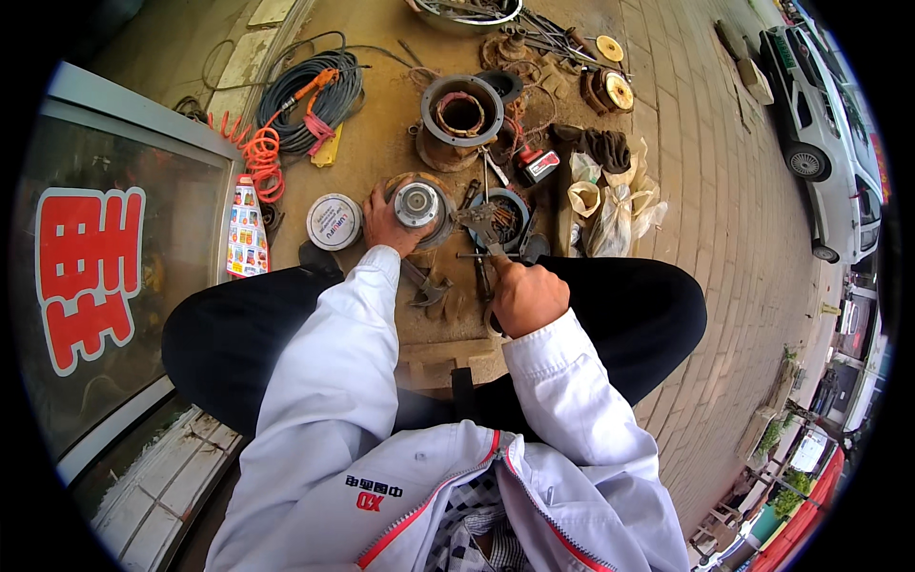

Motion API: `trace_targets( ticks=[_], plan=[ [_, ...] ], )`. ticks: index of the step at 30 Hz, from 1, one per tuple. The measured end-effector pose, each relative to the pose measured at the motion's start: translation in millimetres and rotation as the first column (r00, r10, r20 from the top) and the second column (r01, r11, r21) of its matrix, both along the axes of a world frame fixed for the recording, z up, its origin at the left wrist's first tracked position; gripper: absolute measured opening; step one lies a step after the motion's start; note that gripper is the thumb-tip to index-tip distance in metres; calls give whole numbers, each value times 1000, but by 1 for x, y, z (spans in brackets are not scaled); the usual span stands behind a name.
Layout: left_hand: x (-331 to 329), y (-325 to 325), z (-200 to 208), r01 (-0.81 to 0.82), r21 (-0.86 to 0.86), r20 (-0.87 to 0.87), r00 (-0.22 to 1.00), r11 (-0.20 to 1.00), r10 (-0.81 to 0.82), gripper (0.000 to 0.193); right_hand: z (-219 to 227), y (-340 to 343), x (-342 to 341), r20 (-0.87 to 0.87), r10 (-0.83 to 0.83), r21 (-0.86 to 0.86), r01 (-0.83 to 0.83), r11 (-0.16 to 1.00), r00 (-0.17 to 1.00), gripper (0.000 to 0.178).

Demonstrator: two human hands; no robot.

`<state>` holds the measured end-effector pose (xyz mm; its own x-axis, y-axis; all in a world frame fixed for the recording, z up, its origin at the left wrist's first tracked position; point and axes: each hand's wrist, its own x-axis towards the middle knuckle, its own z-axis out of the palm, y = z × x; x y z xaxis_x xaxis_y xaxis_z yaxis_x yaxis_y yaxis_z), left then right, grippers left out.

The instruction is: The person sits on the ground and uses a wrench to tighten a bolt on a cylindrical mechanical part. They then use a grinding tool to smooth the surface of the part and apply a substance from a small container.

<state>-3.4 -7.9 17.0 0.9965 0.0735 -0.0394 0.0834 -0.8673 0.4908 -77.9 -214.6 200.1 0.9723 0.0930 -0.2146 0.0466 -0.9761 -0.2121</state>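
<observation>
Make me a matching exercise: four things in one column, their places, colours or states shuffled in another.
1. left hand
2. right hand
3. spiral hose
4. round container

A. orange, beside the glass door
B. gripping a tool
C. touching a round metal part
D. white-topped, left of the left hand

Pairs: 1-C, 2-B, 3-A, 4-D

single head view: left fisheye of the worn pair, looking steeply down over the jacket (410, 456). close on the left hand (391, 225) and right hand (530, 297), both near mid-frame. wide enough to catch the glass panel (176, 229) at left and the car (806, 114) farther off, tilted along the right rim.
</observation>
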Motion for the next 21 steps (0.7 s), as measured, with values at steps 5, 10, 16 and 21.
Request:
trace_targets(
  ticks=[5,10,16,21],
  plan=[
    [-1,6,6,32,-67,-10,999,997,-32,84,8,4,1,-101,12,18,-10,1000,995,24],
    [0,11,7,41,-97,-58,997,994,-47,88,-20,5,-16,15,-65,42,64,997,998,30],
    [-7,6,8,101,-52,-49,993,994,-104,86,-5,3,-28,-62,-83,29,85,996,995,25],
    [-2,14,-4,87,-33,-3,996,996,-87,87,-8,10,2,-63,-6,-4,6,1000,998,29]
  ],
)
